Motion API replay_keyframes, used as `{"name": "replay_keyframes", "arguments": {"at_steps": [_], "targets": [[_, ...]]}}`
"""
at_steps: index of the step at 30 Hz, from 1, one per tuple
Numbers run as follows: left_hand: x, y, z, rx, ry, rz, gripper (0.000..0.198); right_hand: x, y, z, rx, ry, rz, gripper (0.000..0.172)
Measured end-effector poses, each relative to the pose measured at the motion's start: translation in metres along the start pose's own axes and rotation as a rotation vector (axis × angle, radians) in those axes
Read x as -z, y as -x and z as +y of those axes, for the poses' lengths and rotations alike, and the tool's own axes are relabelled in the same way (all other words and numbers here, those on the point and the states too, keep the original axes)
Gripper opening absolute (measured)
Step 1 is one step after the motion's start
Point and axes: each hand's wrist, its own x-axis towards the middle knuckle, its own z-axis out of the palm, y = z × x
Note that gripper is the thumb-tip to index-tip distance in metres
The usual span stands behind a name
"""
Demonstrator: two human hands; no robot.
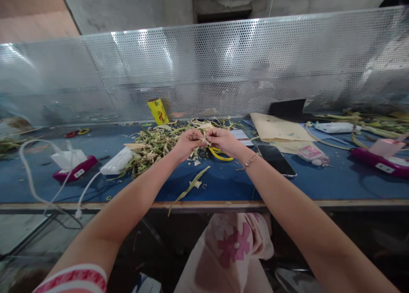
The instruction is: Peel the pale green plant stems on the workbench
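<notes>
Both my arms reach forward over the blue tabletop. My left hand [189,142] is closed in a pinch on a small pale plant piece [203,139]. From the other side my right hand [224,140] pinches the same piece, fingertips almost meeting. Just beyond and left of the hands spreads a heap of dried, greenish plant scraps [153,146]. Under my right hand shows a yellow loop [221,156], like a scissors handle, its other end hidden. A long withered leaf [190,186] lies nearer me, its tip over the table edge.
A phone [276,160], tan paper [277,129] and a pink case [311,154] lie right. Purple power strips [75,168] with white cables sit on either side. A yellow box [157,111] stands before the perforated metal screen [204,67]. Red-and-yellow-handled scissors [77,133] lie far left.
</notes>
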Motion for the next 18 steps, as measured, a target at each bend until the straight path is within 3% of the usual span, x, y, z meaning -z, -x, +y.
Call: {"name": "replay_keyframes", "arguments": {"at_steps": [3,11,15,18], "targets": [[0.0010,-0.0007,-0.0019,0.011,-0.004,-0.001,0.029,-0.0005,0.0004,0.0000,-0.081,-0.058,-0.006,0.020],[0.0006,-0.0002,0.0001,0.044,0.018,-0.002,0.032,0.0015,0.0062,-0.0073,0.250,0.329,0.083,0.008],[0.0005,0.0009,-0.0010,0.064,0.004,-0.028,0.032,0.0022,0.0088,-0.0082,0.279,0.408,0.056,0.005],[-0.0006,0.0014,-0.0015,0.053,0.021,-0.036,0.031,0.0008,0.0065,-0.0043,0.242,0.334,0.065,0.005]]}}
